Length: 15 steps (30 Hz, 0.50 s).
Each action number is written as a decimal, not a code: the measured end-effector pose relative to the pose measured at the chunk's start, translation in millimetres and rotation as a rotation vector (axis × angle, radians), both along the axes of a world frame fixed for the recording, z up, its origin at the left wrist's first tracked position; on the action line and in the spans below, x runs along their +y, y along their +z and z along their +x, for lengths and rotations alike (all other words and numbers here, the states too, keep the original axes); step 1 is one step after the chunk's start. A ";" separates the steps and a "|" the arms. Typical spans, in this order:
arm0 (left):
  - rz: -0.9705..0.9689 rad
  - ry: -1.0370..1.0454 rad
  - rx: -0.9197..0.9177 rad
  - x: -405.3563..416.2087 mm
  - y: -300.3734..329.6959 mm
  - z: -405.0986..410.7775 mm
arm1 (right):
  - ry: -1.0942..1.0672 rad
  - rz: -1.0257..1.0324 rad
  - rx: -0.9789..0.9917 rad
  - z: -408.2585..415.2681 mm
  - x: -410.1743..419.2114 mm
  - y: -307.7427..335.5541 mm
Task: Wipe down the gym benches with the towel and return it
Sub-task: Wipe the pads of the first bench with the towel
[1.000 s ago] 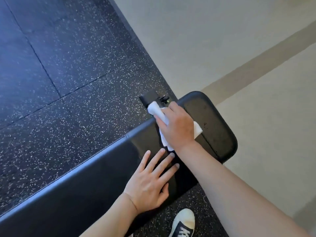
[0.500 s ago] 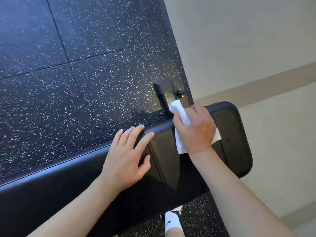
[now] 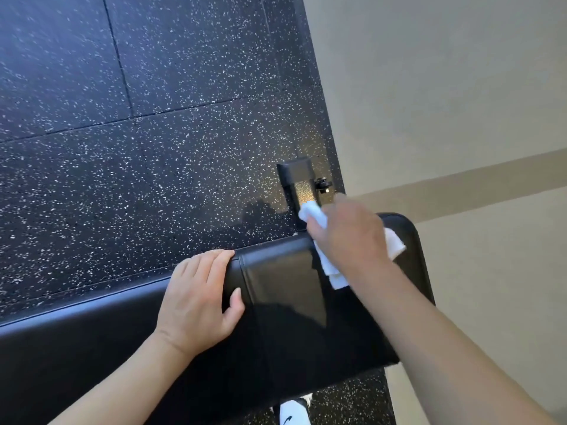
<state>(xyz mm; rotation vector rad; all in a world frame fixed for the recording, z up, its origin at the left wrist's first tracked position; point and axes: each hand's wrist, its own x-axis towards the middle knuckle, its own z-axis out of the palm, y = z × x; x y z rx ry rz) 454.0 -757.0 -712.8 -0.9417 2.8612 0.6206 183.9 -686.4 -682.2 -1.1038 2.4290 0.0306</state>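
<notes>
A black padded gym bench (image 3: 285, 289) runs from the lower left to the middle right. My right hand (image 3: 349, 237) presses a white towel (image 3: 394, 246) onto the pad near its rounded right end; towel edges stick out on both sides of the hand. My left hand (image 3: 199, 299) lies palm down on the bench, with its fingers curled over the far edge. The right hand is motion-blurred.
A black metal bench foot with a bolt (image 3: 302, 184) stands on the speckled black rubber floor (image 3: 153, 133) beyond the pad. Beige flooring (image 3: 445, 102) lies to the right. A black-and-white shoe (image 3: 291, 412) shows below the bench.
My left hand has slid from the bench top to the far edge and curled its fingers over it. The right hand with the towel stays near the bench's end. The view has shifted.
</notes>
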 end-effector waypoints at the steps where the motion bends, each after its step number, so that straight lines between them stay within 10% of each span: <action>1: 0.000 -0.003 -0.004 -0.7 -0.1 -0.5 | -0.048 0.004 0.032 -13.2 5.8 3.4; 10: 0.066 -0.005 0.023 -4.3 -1.9 0.8 | 0.236 -0.010 -0.227 95.5 -64.2 1.3; 15: 0.069 -0.004 -0.025 -4.6 2.0 -0.9 | 0.101 0.093 -0.123 26.9 -31.0 0.5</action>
